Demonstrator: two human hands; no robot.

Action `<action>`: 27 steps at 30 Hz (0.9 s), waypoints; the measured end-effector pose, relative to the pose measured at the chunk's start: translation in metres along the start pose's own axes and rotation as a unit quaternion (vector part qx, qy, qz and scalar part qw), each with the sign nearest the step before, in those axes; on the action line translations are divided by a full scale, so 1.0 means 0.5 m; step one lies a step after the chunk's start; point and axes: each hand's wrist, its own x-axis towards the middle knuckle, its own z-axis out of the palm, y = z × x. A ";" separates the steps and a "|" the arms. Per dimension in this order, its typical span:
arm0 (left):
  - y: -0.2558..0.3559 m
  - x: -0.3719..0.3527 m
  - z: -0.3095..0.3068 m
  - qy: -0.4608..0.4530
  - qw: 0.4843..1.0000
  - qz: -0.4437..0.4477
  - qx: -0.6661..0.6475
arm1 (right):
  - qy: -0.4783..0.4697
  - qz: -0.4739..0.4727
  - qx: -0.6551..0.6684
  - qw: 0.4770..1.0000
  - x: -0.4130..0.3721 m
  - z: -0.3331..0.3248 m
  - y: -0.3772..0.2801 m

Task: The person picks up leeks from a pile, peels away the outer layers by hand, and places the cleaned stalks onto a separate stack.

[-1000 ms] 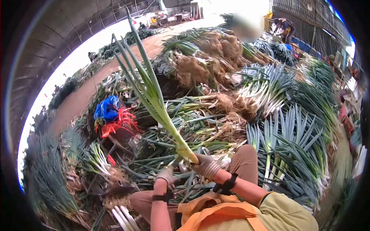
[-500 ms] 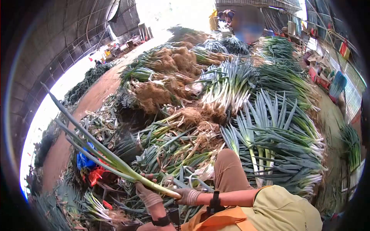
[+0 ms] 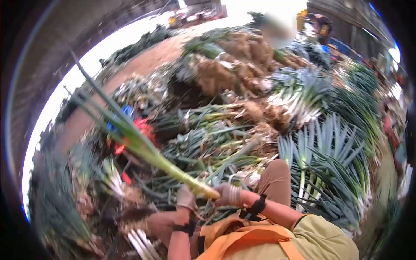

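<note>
A long leek point(image 3: 162, 164) slants from the upper left down to my hands, its green leaves spread and its pale root end near my lap. My right hand point(image 3: 226, 194), in a light glove, is closed around the root end. My left hand point(image 3: 186, 198), also gloved, is against the underside of the stalk, a little left of the root end; its fingers are blurred and partly hidden, so their grip is unclear. Loose leeks and leaves point(image 3: 208, 143) lie in a heap beyond the stalk.
Laid-out leeks point(image 3: 331, 169) lie at the right, with a white-stemmed bundle point(image 3: 299, 97) farther back. Brown rooty bundles point(image 3: 229, 65) form a pile behind. Blue point(image 3: 127, 111) and red plastic point(image 3: 145, 129) are at the left. White stems point(image 3: 142, 245) lie low left. A person point(image 3: 321, 26) is far back.
The view has turned left and down, so the heap appears farther right. The leek's root end has moved right and up in view. My left hand now shows lower against the stalk.
</note>
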 end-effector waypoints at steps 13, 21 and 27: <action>0.081 -0.048 -0.079 0.357 0.899 0.198 -0.159 | 0.143 -0.002 -0.249 0.958 0.013 0.049 0.054; 0.104 -0.150 0.052 -0.164 0.913 0.292 -0.232 | 0.057 0.118 0.615 0.778 0.058 0.012 0.122; 0.000 -0.071 -0.053 -0.071 0.958 0.194 -0.200 | 0.064 0.075 0.654 0.750 0.084 0.014 0.144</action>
